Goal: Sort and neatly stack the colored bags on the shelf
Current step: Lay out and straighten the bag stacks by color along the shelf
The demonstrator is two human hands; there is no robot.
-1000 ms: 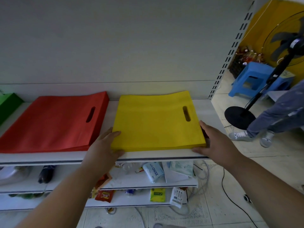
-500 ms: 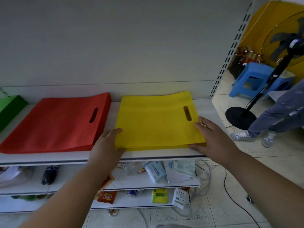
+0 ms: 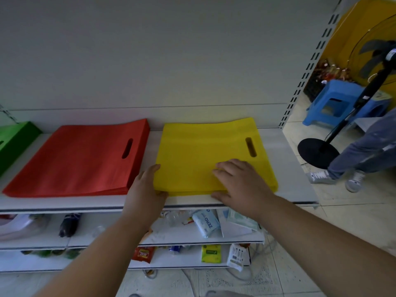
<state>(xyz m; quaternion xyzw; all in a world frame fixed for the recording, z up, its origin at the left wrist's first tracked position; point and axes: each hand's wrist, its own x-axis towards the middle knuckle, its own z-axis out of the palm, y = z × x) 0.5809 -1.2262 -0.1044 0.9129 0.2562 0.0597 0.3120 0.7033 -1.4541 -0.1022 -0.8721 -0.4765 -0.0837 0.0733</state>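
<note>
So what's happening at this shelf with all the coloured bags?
A person is tidying flat fabric bags sorted by colour on a white shelf. The left hand rests against the near left corner of the yellow bag stack, while the right hand lies flat on top near its front edge. A red bag stack sits to its left, and a green one lies at the far left.

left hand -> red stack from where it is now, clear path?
Probably yes. The left hand rests at the yellow stack's near-left corner, right beside the red stack. Only a bare strip of shelf lies between them, with nothing in the way.
</note>
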